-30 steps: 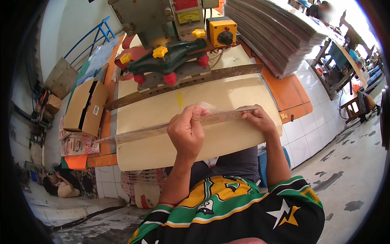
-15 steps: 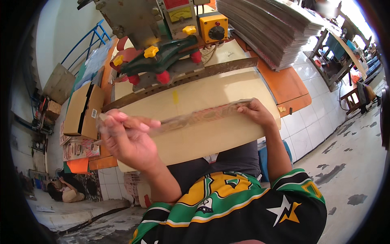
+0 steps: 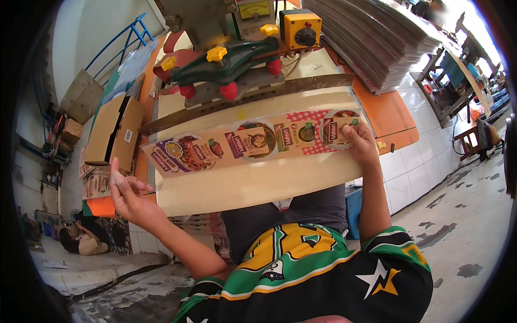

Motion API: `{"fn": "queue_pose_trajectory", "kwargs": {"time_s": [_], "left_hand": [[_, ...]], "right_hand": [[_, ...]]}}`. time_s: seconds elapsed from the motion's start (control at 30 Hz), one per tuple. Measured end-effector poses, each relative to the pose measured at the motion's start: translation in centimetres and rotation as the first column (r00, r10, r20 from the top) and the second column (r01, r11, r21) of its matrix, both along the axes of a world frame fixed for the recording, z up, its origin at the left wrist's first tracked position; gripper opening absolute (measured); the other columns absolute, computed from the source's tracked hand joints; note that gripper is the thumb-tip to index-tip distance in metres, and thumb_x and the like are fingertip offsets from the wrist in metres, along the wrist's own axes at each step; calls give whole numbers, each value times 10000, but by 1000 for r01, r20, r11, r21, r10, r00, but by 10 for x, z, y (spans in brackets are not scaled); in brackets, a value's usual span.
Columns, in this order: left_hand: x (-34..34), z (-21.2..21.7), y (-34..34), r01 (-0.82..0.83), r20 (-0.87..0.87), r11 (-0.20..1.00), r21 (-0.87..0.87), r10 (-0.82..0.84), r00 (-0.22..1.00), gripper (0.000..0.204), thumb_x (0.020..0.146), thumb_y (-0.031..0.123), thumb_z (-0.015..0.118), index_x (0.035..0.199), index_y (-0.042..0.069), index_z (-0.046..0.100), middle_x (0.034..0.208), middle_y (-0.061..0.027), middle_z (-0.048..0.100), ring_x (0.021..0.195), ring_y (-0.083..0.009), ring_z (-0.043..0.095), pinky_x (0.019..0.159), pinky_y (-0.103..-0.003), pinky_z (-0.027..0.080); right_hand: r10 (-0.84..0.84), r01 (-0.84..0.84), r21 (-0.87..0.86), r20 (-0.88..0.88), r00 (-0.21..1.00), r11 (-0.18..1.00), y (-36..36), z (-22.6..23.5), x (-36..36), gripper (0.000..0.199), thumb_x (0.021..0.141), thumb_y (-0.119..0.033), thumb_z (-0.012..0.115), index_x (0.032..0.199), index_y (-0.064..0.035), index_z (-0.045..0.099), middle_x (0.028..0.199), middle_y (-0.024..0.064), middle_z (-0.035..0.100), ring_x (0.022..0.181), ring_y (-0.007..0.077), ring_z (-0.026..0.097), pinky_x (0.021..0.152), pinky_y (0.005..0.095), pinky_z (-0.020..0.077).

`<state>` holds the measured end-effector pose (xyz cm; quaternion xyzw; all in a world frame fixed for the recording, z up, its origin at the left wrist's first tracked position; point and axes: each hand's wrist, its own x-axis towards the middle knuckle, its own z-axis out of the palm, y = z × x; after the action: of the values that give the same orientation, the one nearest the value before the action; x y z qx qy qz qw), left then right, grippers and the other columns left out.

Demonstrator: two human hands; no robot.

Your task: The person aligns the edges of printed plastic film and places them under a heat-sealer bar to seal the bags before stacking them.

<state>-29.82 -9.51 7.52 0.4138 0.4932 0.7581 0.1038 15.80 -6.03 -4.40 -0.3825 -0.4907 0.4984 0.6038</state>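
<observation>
A long printed strip (image 3: 256, 141) with food pictures and a red checked pattern, with clear plastic along its edges, slants across the cream sheet (image 3: 258, 189) in front of me. My right hand (image 3: 362, 144) pinches its right end, thumb on top. Apart from the strip's left end, my left hand (image 3: 134, 202) is held with fingers spread and nothing in it. Just beyond the strip runs a long metal bar (image 3: 312, 84) of a press, under a dark green bracket (image 3: 231, 64) with yellow knobs and red feet.
A brown carton (image 3: 127, 132) stands at the left, above printed sheets (image 3: 102, 182) and an orange piece (image 3: 101, 206). A yellow control box (image 3: 300, 29) sits behind the press. At the back right rises a tall stack of sheets (image 3: 371, 40) on the orange table (image 3: 396, 118).
The strip has turned from nearly edge-on to showing its printed face. My left hand has moved left and slightly down, away from it. The right hand keeps its grip. My view has shifted slightly.
</observation>
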Motion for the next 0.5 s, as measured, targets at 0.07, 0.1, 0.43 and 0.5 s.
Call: {"fn": "queue_pose_trajectory", "kwargs": {"time_s": [0.07,0.1,0.43,0.5], "left_hand": [[-18,-15,-1,-17,-42,999,-52,15,999,359,1068,176,523,1361,-15,603,651,35,464,597,-32,431,502,-201,397],[-27,-24,-2,-19,-62,998,-68,15,998,351,1063,166,532,1358,-10,608,645,32,468,590,-37,431,504,-205,400],[-75,-74,-22,-177,-182,878,-445,105,978,264,1031,189,617,1178,-3,724,657,8,558,553,-44,468,495,-225,425],[-84,-85,-26,-198,-204,883,-425,120,972,255,1029,190,619,1154,2,737,671,10,572,549,-43,472,484,-224,424]], "right_hand": [[-10,10,7,-2,1000,1000,-3,-1,6,440,1022,-222,638,1340,64,532,1142,111,704,988,134,684,852,294,565],[-17,17,23,-6,1000,1000,-2,-2,8,437,1023,-219,636,1339,63,530,1140,112,705,985,133,685,849,295,567],[-65,65,87,1,998,994,-10,4,11,419,1036,-224,619,1323,71,538,1151,113,695,997,124,677,858,292,560],[-53,53,100,3,999,994,-9,0,16,397,1037,-218,609,1312,62,550,1169,109,689,1015,131,675,874,295,562]]}}
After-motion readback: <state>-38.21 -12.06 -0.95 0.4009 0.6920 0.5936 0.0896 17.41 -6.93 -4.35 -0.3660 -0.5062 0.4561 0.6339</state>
